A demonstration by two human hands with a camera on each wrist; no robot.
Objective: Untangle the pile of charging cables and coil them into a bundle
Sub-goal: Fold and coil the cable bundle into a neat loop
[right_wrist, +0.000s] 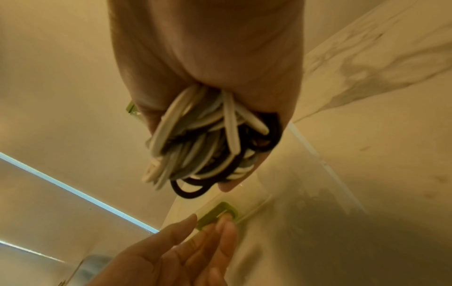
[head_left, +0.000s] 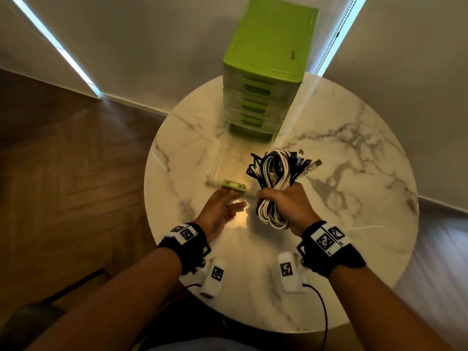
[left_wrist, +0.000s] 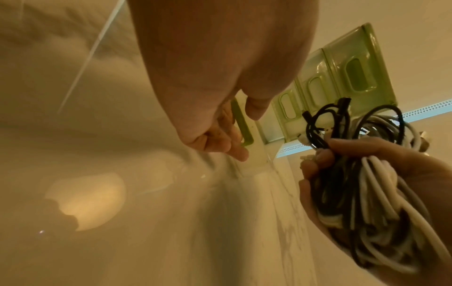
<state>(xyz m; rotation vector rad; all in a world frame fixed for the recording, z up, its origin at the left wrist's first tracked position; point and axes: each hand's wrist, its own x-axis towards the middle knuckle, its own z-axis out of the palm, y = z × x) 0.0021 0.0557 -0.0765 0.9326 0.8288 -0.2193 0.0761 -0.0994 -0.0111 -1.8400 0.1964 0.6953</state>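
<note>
My right hand point(head_left: 283, 206) grips a coiled bundle of black and white charging cables point(head_left: 276, 173) just above the round marble table point(head_left: 354, 178). The loops hang below the fist point(right_wrist: 208, 58), and several plug ends stick out at the top of the cable bundle point(left_wrist: 367, 193). My left hand point(head_left: 222, 206) lies palm up beside it. Its nearly straight fingertips point(right_wrist: 226, 222) touch the green handle point(head_left: 234, 186) of a clear drawer point(head_left: 220, 158) pulled out toward me. The thumb stays apart from the handle point(left_wrist: 244, 125).
A green drawer unit point(head_left: 268, 59) stands at the back of the table, its upper drawers closed. The marble top stretches to the left and right of my hands. The table's rim borders a wooden floor point(head_left: 63, 173) on the left and walls behind.
</note>
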